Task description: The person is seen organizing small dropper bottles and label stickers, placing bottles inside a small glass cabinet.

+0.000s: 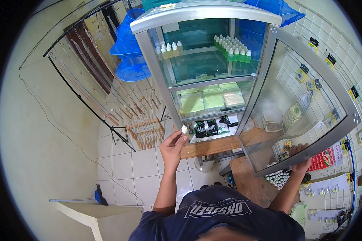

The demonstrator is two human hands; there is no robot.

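Between the fingertips of my left hand is a small dropper bottle with a white cap, held upright before the cabinet's lower left frame. My right hand grips the lower outer edge of the metal-framed glass door, which stands swung out to the right. On the cabinet's upper glass shelf, several pale yellow bottles stand at the left and a block of green bottles at the right, all white-capped. Flat packets of light green material lie on the shelf below.
Black and white bags fill the cabinet bottom above a wooden ledge. More white-capped bottles stand on the wooden table beneath the door. A rod rack and blue nets are at left; packets hang on a wall grid.
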